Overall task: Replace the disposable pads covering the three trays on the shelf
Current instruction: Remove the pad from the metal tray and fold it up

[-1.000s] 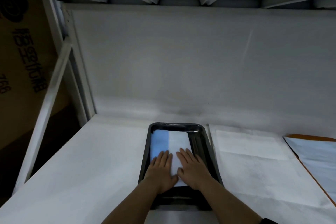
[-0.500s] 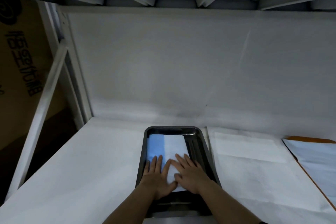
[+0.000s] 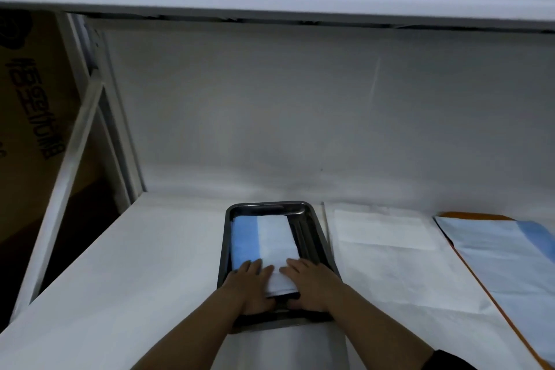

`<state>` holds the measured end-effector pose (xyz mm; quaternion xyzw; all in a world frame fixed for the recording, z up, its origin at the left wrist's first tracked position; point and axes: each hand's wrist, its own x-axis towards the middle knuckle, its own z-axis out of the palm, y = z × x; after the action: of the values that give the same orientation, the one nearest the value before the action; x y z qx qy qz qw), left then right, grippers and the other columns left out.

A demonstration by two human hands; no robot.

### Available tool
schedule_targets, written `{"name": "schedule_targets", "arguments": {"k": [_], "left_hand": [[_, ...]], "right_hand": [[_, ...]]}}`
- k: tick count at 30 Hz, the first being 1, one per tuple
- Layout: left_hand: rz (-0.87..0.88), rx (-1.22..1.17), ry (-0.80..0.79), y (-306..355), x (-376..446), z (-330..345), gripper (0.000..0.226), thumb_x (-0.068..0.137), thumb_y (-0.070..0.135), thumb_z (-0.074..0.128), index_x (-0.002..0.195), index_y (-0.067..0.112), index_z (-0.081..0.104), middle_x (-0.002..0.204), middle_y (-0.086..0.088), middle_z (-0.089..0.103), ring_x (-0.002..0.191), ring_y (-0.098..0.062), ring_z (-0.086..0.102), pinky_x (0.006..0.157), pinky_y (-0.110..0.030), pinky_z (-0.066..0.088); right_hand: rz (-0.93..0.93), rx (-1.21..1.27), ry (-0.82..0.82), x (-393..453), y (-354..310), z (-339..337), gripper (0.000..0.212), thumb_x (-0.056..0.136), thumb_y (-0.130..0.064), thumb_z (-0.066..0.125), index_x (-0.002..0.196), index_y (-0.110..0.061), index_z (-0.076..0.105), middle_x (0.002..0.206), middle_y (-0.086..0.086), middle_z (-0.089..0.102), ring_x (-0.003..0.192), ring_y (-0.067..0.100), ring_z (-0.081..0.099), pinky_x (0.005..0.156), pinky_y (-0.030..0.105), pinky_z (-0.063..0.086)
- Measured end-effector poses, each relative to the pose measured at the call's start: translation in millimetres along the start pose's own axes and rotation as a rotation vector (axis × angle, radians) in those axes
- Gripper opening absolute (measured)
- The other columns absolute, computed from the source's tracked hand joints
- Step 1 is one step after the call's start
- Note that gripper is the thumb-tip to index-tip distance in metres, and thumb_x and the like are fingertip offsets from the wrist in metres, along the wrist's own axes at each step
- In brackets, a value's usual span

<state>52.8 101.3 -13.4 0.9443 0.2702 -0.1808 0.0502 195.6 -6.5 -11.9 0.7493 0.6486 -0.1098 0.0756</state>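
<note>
While both hands are parked on the near end of the folded pad [image 3: 264, 245], I'd call this roughly the first third of the job at best. The landmark is the dark metal tray [image 3: 312, 219] sitting on the white-lined shelf [image 3: 120, 273], so everything below is relative to that.

Inside the tray lies the pad, still folded, blue on its left half and white on its right, and it only covers the left and middle of the tray floor; the right strip of the floor is bare metal. The left hand [image 3: 250, 285] lies flat on the pad's near left corner with fingers straight, pressing rather than grabbing. The right hand [image 3: 312, 282] does the same at the near right corner, fingers laid out forward, thumb tucked toward the tray's front rim. Neither hand has anything pinched as far as I can see.

Right of the tray is a flat white sheet [image 3: 387, 237] on the shelf, and further right again a blue and white pad [image 3: 510, 252] over something with an orange edge, maybe another tray, can't tell.

My read: this pad needs unfolding and spreading out, and I only see one tray for sure, so two are likely left.
</note>
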Motion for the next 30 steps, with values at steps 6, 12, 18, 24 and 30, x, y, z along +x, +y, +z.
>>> {"name": "schedule_targets", "arguments": {"k": [6,12,18,24,30], "left_hand": [[0.004,0.107,0.002,0.3,-5.3,2.4,0.079,0.093,0.050,0.043,0.152,0.023,-0.003,0.159,-0.011,-0.003,0.146,-0.034,0.004,0.110,-0.050,0.029],[-0.006,0.121,0.032,4.7,-0.9,0.6,0.083,0.090,0.052,0.048,0.152,0.019,0.003,0.156,-0.014,0.011,0.141,-0.036,0.018,0.108,-0.047,0.033],[-0.027,0.129,0.042,8.7,1.8,0.4,0.080,0.090,0.053,0.048,0.151,0.018,0.010,0.154,-0.015,0.015,0.139,-0.037,0.022,0.107,-0.047,0.033],[-0.016,0.292,0.048,6.9,5.7,0.9,0.072,0.093,0.033,0.053,0.149,0.012,0.013,0.148,-0.022,0.026,0.128,-0.039,0.039,0.102,-0.047,0.038],[-0.020,0.334,0.043,14.8,8.2,2.1,0.069,0.096,0.014,0.049,0.151,0.007,0.008,0.138,-0.027,0.034,0.121,-0.041,0.046,0.097,-0.049,0.042]], "right_hand": [[-0.071,-0.246,0.025,1.1,-4.9,-1.1,0.070,0.090,-0.011,0.057,0.148,-0.013,0.020,0.150,0.022,0.025,0.129,0.038,0.038,0.104,0.047,0.038],[-0.076,-0.296,0.132,8.7,-5.0,8.3,0.063,0.089,-0.002,0.052,0.145,-0.007,0.023,0.133,0.024,0.041,0.111,0.040,0.051,0.086,0.047,0.045],[-0.082,-0.274,0.130,7.5,-7.3,7.3,0.048,0.094,-0.010,0.045,0.140,-0.003,0.032,0.130,0.023,0.044,0.110,0.039,0.051,0.086,0.047,0.045],[-0.101,-0.418,0.143,12.3,-10.8,4.9,0.053,0.080,-0.006,0.068,0.128,0.000,0.045,0.111,0.025,0.055,0.092,0.036,0.061,0.073,0.041,0.049],[-0.101,-0.335,0.217,17.8,-1.7,17.3,0.049,0.043,-0.017,0.090,0.087,-0.012,0.069,0.069,0.007,0.065,0.053,0.021,0.064,0.044,0.026,0.048]]}}
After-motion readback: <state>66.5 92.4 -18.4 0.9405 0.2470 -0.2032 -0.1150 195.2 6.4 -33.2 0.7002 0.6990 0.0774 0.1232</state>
